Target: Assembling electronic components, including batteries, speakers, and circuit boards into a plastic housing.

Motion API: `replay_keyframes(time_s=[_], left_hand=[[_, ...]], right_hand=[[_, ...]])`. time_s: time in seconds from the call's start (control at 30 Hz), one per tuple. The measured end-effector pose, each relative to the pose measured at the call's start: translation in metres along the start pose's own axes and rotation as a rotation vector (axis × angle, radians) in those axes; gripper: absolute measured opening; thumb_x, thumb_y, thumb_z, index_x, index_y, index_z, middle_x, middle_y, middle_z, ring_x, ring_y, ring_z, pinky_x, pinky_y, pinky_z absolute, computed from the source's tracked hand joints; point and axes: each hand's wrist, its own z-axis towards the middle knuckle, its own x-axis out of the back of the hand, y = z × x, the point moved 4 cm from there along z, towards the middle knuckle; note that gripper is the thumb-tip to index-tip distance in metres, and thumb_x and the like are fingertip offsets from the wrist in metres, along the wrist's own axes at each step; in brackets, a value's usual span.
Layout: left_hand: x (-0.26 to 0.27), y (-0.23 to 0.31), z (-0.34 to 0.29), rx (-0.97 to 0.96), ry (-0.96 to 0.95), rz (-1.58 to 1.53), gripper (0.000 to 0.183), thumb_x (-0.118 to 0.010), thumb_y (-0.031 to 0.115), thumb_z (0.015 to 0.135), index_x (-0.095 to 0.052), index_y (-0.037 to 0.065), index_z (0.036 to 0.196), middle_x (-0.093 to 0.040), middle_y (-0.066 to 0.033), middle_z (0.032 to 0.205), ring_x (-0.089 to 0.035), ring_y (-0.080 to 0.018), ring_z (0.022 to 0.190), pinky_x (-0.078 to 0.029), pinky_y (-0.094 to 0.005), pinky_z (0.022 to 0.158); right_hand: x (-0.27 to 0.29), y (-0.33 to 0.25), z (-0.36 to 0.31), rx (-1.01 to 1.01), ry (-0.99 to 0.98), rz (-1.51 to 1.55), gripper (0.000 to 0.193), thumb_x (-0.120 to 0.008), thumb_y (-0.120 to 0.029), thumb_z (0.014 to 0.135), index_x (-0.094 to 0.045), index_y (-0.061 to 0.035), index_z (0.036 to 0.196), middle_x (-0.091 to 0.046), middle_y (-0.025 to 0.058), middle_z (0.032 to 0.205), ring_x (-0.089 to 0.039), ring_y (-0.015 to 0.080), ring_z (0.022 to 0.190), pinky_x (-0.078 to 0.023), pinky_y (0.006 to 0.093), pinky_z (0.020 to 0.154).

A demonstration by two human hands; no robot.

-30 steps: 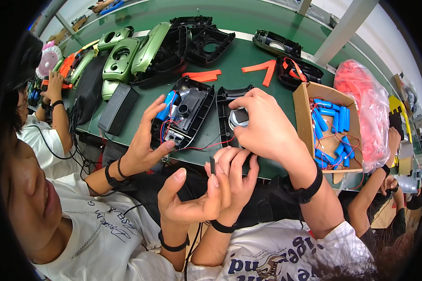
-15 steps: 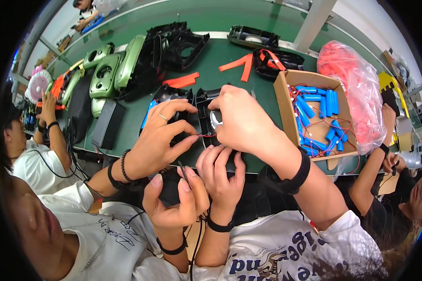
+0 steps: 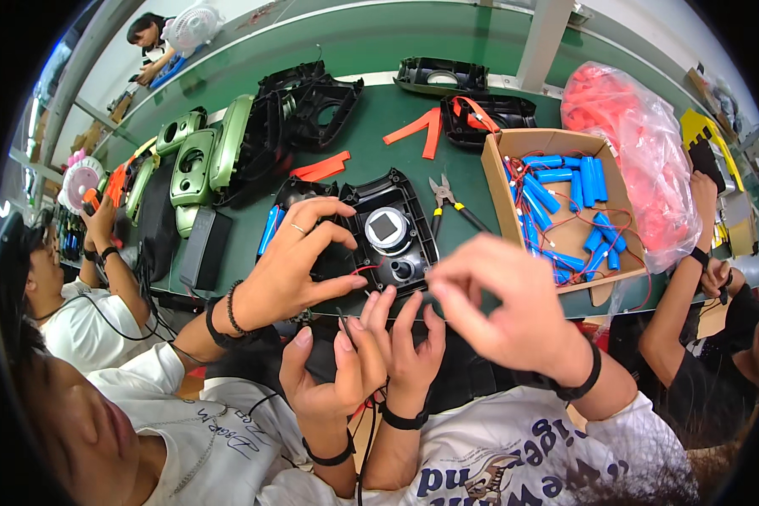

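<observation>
A black plastic shell (image 3: 422, 221) lies open on the table with a round silver-white part (image 3: 387, 231) in it. A thin red wire (image 3: 367, 268) runs to its near end. My left hand (image 3: 405, 341) is at the shell's near edge, fingers apart and bent upward. To the right of the shell is my right hand (image 3: 510, 299), blurred, its thumb and forefinger pinched; anything between them does not show. From the left, a co-worker's hand (image 3: 282, 257) reaches over the shell's left side, and their other hand (image 3: 333, 371) is beside my left hand, pinching a thin dark piece.
Cutting pliers (image 3: 444, 199) lie beyond my right hand. At right stand a cardboard box (image 3: 557, 139) of blue cylindrical cells with red wires and a clear bag (image 3: 620, 143) of orange-red pieces. Green shells (image 3: 196, 162), a black block (image 3: 206, 249) and orange strips (image 3: 321, 166) lie further left.
My right hand has moved right and nearer to me, off the shell, uncovering the silver-white part and the pliers. My left hand has come slightly nearer to me, off the shell's edge.
</observation>
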Motion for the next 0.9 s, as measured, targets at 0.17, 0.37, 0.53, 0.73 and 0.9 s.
replay_keyframes(time_s=[0.17,0.37,0.53,0.73,0.9], left_hand=[[-0.047,0.026,-0.064,0.129,0.294,-0.04,0.019,-0.081,0.012,0.087,-0.072,0.005,0.103,-0.063,-0.0145,0.133,-0.059,-0.0348,0.125,-0.049,-0.0455,0.103],[-0.163,0.095,-0.025,0.308,0.656,-0.064,0.015,-0.075,0.014,0.092,-0.075,0.004,0.103,-0.068,-0.0128,0.119,-0.064,-0.0318,0.112,-0.052,-0.043,0.096],[-0.199,0.118,-0.033,0.371,0.851,0.005,0.019,-0.07,0.022,0.095,-0.076,0.005,0.103,-0.07,-0.0098,0.11,-0.066,-0.0296,0.104,-0.051,-0.0423,0.094],[-0.193,0.123,-0.028,0.342,0.85,0.225,0.028,-0.067,0.035,0.095,-0.078,0.011,0.102,-0.068,-0.0034,0.103,-0.065,-0.0256,0.101,-0.044,-0.0423,0.097],[-0.191,0.124,-0.032,0.337,0.84,0.196,0.018,-0.074,0.026,0.09,-0.08,0.012,0.1,-0.069,-0.001,0.1,-0.068,-0.0234,0.101,-0.045,-0.0411,0.098]], right_hand=[[-0.015,0.04,-0.053,0.21,-0.014,0.006,0.018,-0.078,-0.007,0.085,-0.074,-0.0056,0.102,-0.065,0.0073,0.079,-0.066,0.0249,0.064,-0.055,0.036,0.058],[-0.018,0.061,-0.069,0.256,-0.079,-0.12,0.016,-0.078,-0.006,0.081,-0.074,-0.0053,0.097,-0.065,0.0039,0.079,-0.067,0.0219,0.064,-0.054,0.0342,0.056],[-0.022,0.058,-0.065,0.277,-0.072,-0.109,0.01,-0.076,-0.008,0.083,-0.069,-0.0058,0.09,-0.059,0.0049,0.075,-0.064,0.022,0.065,-0.054,0.0352,0.058],[-0.023,0.063,-0.066,0.246,-0.062,-0.109,0.009,-0.075,-0.009,0.083,-0.066,-0.0068,0.085,-0.059,0.0049,0.076,-0.063,0.022,0.065,-0.054,0.0342,0.06],[-0.022,0.059,-0.066,0.229,-0.092,-0.137,0.009,-0.076,-0.009,0.082,-0.07,-0.0062,0.088,-0.062,0.0048,0.077,-0.065,0.0222,0.066,-0.055,0.0348,0.061]])
